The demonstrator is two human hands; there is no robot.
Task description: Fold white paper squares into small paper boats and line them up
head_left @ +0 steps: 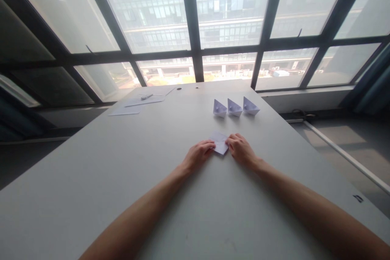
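The paper (220, 143) lies on the table (122, 170), between the person's two hands and nearer than a row of three folded shapes (234, 109). The left hand (199, 153) holds its left edge and the right hand (242, 149) its right, both with fingers drawn in to a narrow grip. The fingers cover both side edges, so the paper's full outline is hidden, and its creases are too faint to follow. How the fingertips bear on its underside cannot be told.

The shapes stand side by side just beyond, each with a raised point; their insides are shaded and hard to read. Toward the far left, flat sheets (125, 110) overlap, partly hiding one another, and a small white thing (146, 97) on top is too small to name. Both forearms are cut off by the bottom of the view. Glare washes out the building (231, 4) behind the window.
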